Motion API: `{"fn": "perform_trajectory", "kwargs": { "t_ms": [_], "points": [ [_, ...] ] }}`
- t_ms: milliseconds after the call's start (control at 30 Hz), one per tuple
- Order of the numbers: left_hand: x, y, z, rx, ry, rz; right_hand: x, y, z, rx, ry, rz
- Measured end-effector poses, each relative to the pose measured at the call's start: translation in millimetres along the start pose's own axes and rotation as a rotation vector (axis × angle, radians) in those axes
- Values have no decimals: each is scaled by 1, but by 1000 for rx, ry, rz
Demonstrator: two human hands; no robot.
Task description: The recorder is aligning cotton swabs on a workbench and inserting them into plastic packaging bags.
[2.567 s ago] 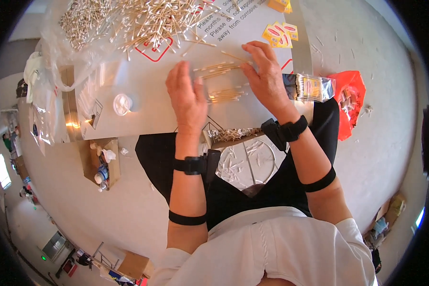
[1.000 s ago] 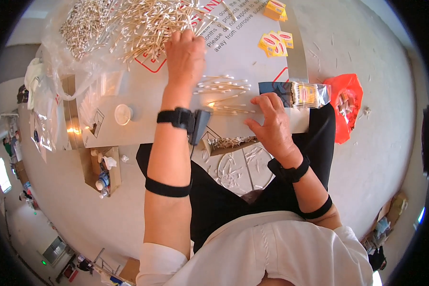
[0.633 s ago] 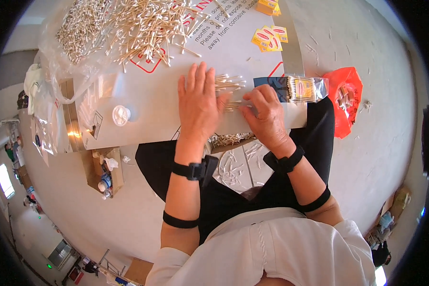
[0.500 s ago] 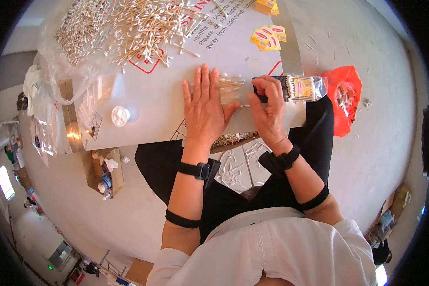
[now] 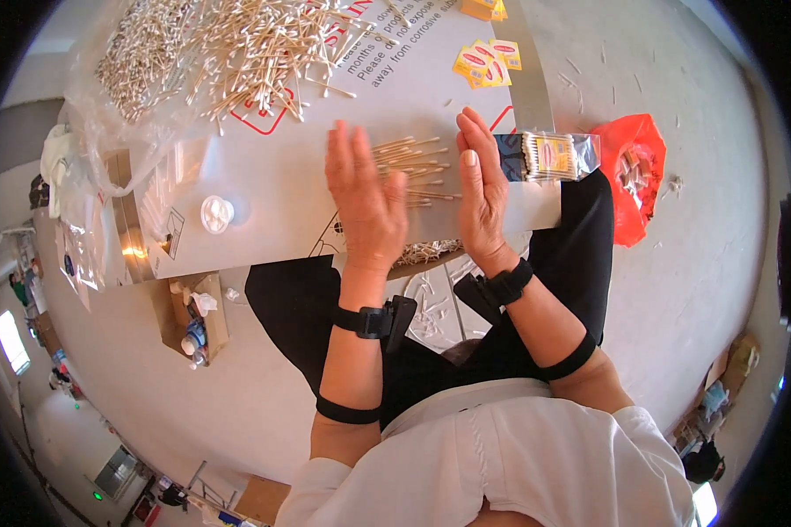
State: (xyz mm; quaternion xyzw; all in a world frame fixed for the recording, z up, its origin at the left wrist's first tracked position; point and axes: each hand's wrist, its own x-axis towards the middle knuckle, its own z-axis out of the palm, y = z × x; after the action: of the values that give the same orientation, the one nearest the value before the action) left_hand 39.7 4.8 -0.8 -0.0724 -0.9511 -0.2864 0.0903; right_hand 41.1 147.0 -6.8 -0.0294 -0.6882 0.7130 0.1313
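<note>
Several cotton swabs (image 5: 413, 160) lie loosely side by side on the grey printed board (image 5: 290, 206), between my two hands. My left hand (image 5: 366, 211) stands on edge at their left end, fingers stretched out and slightly blurred. On the other side my right hand (image 5: 483, 189) is upright with straight fingers, its palm toward the swabs. Neither hand holds anything. Just right of my right hand lies a clear packet of cotton swabs (image 5: 549, 156) with a yellow label, partly on a dark piece.
A big heap of cotton swabs (image 5: 255, 57) spills from a clear plastic bag (image 5: 105, 132) at the far left. Yellow cards (image 5: 486, 66) lie at the far right. A small round tub (image 5: 217, 213) stands left. A red bag (image 5: 631, 215) hangs beyond the board's right edge.
My left hand has lifted off the swabs and turned on edge, uncovering them. My right hand has moved left, away from the packet, and its fingers have straightened.
</note>
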Motion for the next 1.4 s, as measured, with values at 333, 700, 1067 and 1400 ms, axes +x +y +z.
{"fn": "perform_trajectory", "kwargs": {
  "t_ms": [333,700,1067,1400],
  "points": [
    [12,-2,14,-972,299,-243,20,10,20,44,-65,-2],
    [14,-3,15,-1196,325,-258,22,12,28,205,-132,114],
    [7,-2,7,-1005,320,-247,19,12,21,249,-56,153],
    [-14,18,1,271,-190,19,-3,-5,-2,383,58,219]
  ]
}}
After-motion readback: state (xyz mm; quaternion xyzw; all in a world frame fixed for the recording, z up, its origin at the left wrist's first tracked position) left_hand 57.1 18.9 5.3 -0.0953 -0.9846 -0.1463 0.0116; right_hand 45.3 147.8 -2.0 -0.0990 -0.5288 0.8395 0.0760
